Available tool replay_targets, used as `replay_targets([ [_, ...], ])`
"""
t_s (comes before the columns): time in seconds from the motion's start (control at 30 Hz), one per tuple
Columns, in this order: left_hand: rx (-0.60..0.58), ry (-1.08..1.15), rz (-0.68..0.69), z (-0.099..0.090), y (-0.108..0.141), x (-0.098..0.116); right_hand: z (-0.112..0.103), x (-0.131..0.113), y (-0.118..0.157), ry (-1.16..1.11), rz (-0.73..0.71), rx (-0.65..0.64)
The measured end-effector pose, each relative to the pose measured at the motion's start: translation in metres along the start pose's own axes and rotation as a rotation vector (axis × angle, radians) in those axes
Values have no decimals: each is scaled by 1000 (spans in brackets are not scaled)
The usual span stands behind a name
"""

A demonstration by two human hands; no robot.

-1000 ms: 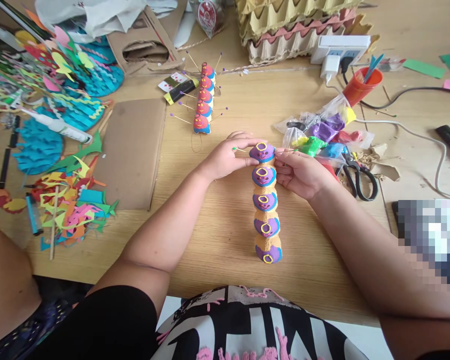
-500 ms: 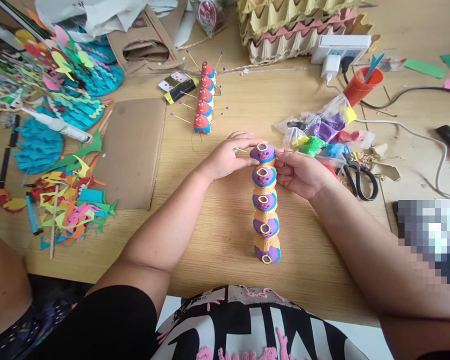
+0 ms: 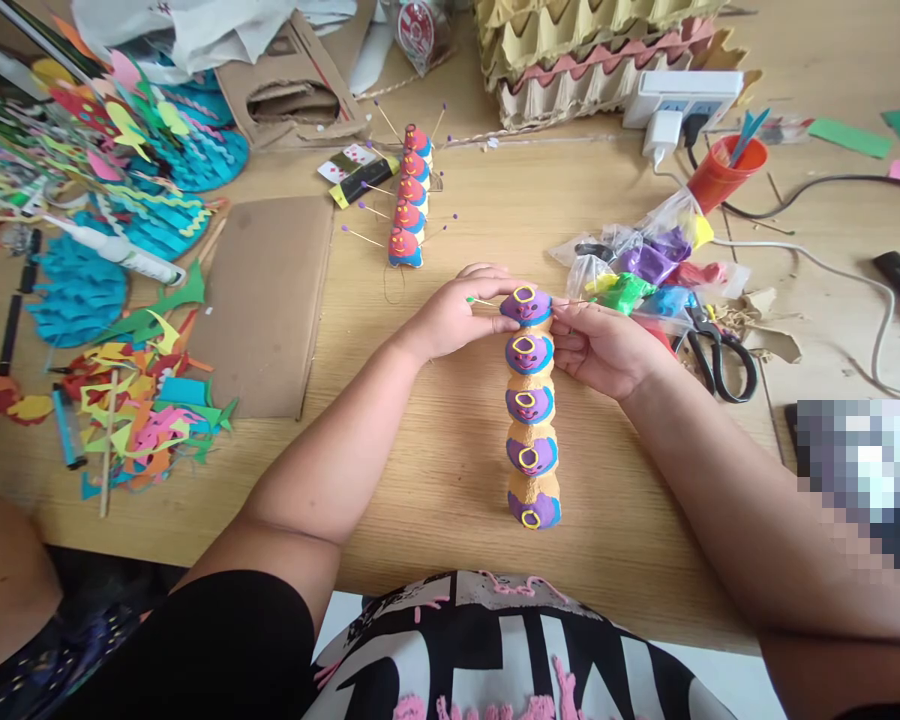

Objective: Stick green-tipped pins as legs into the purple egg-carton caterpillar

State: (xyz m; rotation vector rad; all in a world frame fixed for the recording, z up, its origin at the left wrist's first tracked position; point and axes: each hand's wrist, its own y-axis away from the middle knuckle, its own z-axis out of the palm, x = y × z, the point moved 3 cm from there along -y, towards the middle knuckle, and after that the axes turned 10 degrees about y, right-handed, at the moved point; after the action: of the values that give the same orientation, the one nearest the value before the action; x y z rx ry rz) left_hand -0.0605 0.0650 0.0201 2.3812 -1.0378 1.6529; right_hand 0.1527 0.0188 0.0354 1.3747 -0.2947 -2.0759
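A long painted egg-carton strip lies on the table before me, with purple and blue bumps, yellow rings and orange parts between them. My left hand grips its far end from the left, thumb and fingers on the first bump. A thin stick with a green tip shows beside those fingers. On the right side of the same bump, my right hand has its thumb and forefinger pinched on a thin stick at the strip's edge; its other fingers are curled. Farther back stands a smaller red and blue strip with purple-tipped sticks.
Cardboard and colourful paper scraps lie left. At right are bagged clay, black scissors, an orange cup and cables. Egg trays are stacked behind. Another person's arm or leg shows at lower left.
The strip has tilted very slightly between my hands, its yellow rings showing a little farther left. Both hands keep nearly the same place and hold.
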Motion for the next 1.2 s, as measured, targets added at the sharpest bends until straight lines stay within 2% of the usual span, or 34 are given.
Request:
replay_targets([
  [0.57, 4, -48, -7, 2, 1, 1, -1, 1, -1, -20, 16, -3],
  [0.9, -2, -41, -21, 3, 1, 2, -2, 2, -2, 64, 9, 28],
  [1.2, 6, -21, -56, 3, 1, 1, 2, -2, 1, -13, 32, -6],
])
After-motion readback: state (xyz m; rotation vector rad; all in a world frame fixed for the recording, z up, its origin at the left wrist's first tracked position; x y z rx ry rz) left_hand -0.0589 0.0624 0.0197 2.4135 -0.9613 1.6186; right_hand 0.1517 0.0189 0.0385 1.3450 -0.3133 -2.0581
